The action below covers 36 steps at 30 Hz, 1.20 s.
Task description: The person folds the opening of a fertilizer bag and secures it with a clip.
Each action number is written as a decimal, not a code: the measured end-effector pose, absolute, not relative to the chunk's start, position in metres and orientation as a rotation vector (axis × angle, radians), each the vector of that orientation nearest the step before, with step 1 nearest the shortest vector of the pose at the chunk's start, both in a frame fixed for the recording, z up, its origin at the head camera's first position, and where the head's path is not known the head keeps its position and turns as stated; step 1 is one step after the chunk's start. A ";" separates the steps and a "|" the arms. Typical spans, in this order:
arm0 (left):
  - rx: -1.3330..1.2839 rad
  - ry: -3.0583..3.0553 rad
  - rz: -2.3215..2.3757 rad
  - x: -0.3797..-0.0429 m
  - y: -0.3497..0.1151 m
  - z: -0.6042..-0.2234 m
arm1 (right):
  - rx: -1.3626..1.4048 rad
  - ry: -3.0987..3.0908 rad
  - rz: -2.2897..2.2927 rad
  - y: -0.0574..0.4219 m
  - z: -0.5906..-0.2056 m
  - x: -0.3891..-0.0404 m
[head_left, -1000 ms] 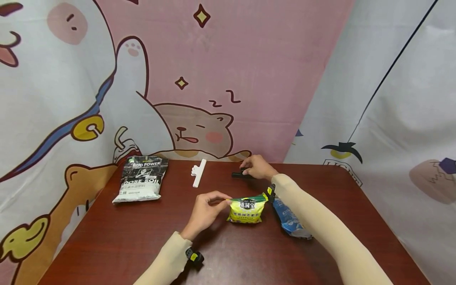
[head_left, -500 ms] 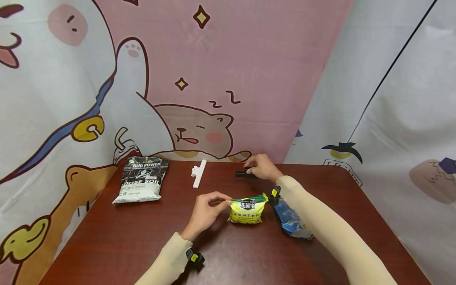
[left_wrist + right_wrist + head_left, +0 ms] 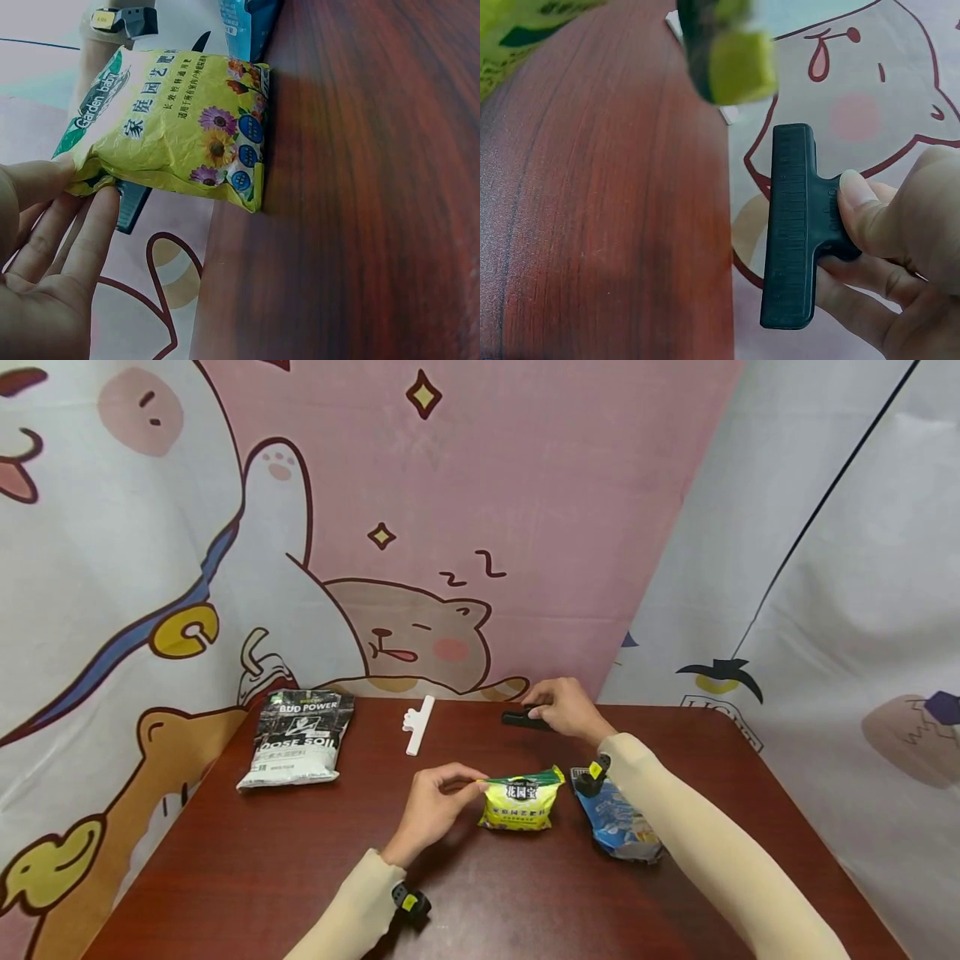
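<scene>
My left hand (image 3: pixel 431 810) pinches the upper left corner of a small yellow and green fertilizer bag (image 3: pixel 519 807), which stands upright on the table. The left wrist view shows flowers printed on this fertilizer bag (image 3: pixel 172 127), its corner caught between thumb and fingers. Over by the table's back edge, my right hand (image 3: pixel 567 710) holds a black sealing clip (image 3: pixel 517 719). Seen in the right wrist view, the thumb and fingers grip the handle of the clip (image 3: pixel 789 225), and its long ribbed bar juts out away from the palm.
A white sealing clip (image 3: pixel 422 727) lies left of the black one. A black and white soil bag (image 3: pixel 297 739) lies at the back left of the brown table (image 3: pixel 247 868). Under the right forearm, a blue bag (image 3: pixel 618 827) lies partly hidden. A printed cloth hangs behind.
My right hand has shifted to the right and slightly upward in view, carrying the black clip along. More of the blue bag shows. The left hand and the yellow bag stay in place.
</scene>
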<state>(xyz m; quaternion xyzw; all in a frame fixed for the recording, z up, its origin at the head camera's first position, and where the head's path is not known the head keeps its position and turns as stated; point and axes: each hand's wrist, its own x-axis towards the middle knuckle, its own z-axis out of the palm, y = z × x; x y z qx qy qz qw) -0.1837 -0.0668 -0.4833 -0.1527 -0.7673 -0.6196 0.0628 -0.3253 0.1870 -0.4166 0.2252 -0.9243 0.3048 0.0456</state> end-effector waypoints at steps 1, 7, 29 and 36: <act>-0.462 -2.318 -1.871 -0.184 -0.067 -0.483 | 0.683 -2.819 0.934 0.188 -0.415 -0.323; -0.470 -2.312 -1.857 -0.183 -0.067 -0.483 | 0.641 -2.790 0.981 0.195 -0.403 -0.313; -0.465 -2.292 -1.865 -0.182 -0.067 -0.484 | 0.599 -2.769 1.106 0.210 -0.379 -0.273; -0.474 -2.282 -1.861 -0.183 -0.067 -0.483 | 0.651 -2.738 1.083 0.210 -0.372 -0.256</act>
